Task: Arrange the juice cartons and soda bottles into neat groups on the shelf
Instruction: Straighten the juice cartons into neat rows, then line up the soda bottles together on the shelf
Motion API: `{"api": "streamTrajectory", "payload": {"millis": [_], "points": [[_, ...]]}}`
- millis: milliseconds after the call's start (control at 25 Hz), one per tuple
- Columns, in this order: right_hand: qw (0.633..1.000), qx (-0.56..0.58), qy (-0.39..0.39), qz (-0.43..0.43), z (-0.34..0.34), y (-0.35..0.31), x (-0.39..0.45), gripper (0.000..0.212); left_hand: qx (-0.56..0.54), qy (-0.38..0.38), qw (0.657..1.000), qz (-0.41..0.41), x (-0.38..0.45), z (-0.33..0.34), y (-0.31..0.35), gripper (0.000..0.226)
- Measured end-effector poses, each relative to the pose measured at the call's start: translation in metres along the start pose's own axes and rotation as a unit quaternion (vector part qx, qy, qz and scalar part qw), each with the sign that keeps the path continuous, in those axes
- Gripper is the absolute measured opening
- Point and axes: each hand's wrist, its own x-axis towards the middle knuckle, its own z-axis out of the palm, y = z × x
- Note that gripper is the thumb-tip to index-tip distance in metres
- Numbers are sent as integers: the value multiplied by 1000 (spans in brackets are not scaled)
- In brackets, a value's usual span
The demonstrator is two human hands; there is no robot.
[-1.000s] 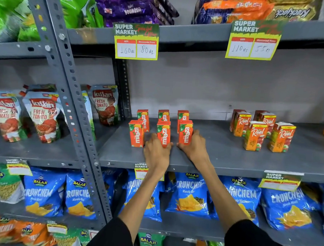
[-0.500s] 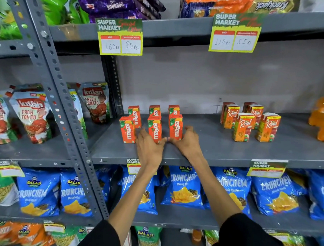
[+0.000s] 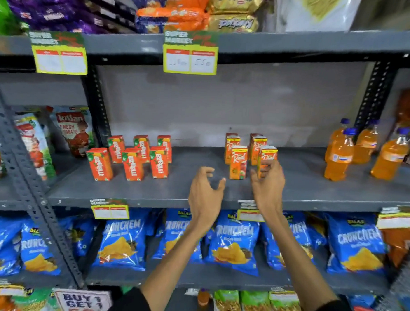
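From the head view, my hands have left the six Maaza cartons [image 3: 131, 158], now grouped at the shelf's [image 3: 197, 192] left. My right hand [image 3: 267, 187] closes its fingers on the front-right Real carton [image 3: 268, 155]; my left hand [image 3: 206, 194] hovers, fingers spread. Soda bottles [image 3: 364, 150] wait at right.

- The shelf [image 3: 315, 193] under the hands is grey painted metal, matt and smooth.
- Left of the hands, the upright post [image 3: 22, 171] is perforated grey metal with a dull finish.
- The Maaza cartons [image 3: 131, 160] left of the hands look like printed paperboard with a slight sheen.
- Far right of the hands, the soda bottles [image 3: 339, 156] are clear glossy plastic.
- Below the hands, the blue chip bags [image 3: 235, 241] are shiny, crinkled plastic film.
- Above, the price tags [image 3: 190, 53] are matt paper.
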Motion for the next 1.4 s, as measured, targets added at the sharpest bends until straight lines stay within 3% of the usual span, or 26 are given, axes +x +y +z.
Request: {"api": "streamTrajectory", "payload": {"millis": [160, 240, 480, 800, 1120, 1240, 1320, 1400], "points": [[987, -126, -84, 52, -29, 38, 43, 76, 51, -54, 996, -52, 6, 57, 33, 69], [979, -138, -137, 57, -31, 45, 54, 85, 102, -54, 991, -67, 9, 76, 43, 76], [975, -110, -179, 71, -28, 56, 72, 59, 193, -19, 976, -102, 27, 102, 52, 59], [974, -126, -180, 52, -23, 59, 67, 60, 176, -4, 981, -86, 26, 103, 40, 46], [973, -135, -181, 53, -24, 61, 68, 66, 184, -12, 980, -80, 23, 102, 42, 50], [982, -92, -157, 51, -34, 59, 62, 72, 120, -23, 988, -95, 19, 94, 43, 60], [990, -72, -122, 15, -47, 62, 51, 64, 82, 13, 994, -76, 11, 89, 46, 64], [995, -54, -86, -8, -64, 68, 42, 50, 68, 80, 994, -8, -3, 89, 52, 49]]}}
